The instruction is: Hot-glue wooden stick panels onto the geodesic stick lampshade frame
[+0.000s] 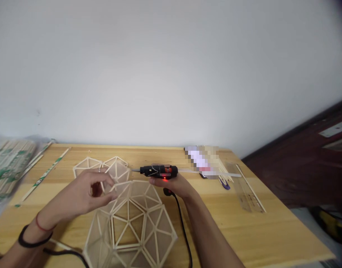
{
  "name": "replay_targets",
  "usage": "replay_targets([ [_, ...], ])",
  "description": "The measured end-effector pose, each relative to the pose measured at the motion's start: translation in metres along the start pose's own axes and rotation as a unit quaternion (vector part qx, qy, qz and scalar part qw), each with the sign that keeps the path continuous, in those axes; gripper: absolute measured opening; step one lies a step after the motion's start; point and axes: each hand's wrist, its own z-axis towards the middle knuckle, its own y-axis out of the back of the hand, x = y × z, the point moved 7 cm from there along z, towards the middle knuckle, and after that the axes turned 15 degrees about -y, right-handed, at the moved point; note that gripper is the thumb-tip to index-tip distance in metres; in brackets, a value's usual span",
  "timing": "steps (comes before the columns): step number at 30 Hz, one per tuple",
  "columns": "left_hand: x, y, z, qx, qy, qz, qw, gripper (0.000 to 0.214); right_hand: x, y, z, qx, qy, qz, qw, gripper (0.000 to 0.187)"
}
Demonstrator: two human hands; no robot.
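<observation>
My right hand point(175, 182) is wrapped around a black glue gun point(160, 171), its red light lit and its metal nozzle pointing left. A long whitish glue stick point(215, 172) sticks out of its back end. My left hand point(89, 190) pinches the near edge of a small wooden stick panel point(119, 172) with thumb and fingers; the exact contact is partly hidden. Below it lies a larger frame of joined stick panels point(157, 227), triangles within polygons, with translucent sheeting. The nozzle tip is close to the small panel's right corner. Another small panel point(87, 162) is partly behind my left hand.
A plastic-wrapped bundle of sticks point(11, 163) is at the left edge, near a loose green-marked stick point(44, 176). A pixelated phone point(197, 160), loose sticks point(224, 173) and a clear sheet point(246, 193) are at right. A black cable point(182, 223) runs beside the frame.
</observation>
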Motion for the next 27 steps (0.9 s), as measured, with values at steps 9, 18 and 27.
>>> replay_targets([
  [9,-0.010,-0.008,0.007,0.014,-0.038,-0.005,0.999,0.037,-0.001,-0.001,-0.004,0.027,-0.033,0.017,0.999,0.027],
  [18,-0.019,-0.013,0.011,0.011,-0.072,-0.002,0.997,0.040,0.001,-0.015,-0.005,0.064,-0.041,0.015,0.997,0.024],
  [27,-0.024,-0.013,0.012,-0.008,-0.091,0.007,0.996,0.039,-0.003,-0.017,-0.003,0.078,-0.038,0.019,0.996,0.028],
])
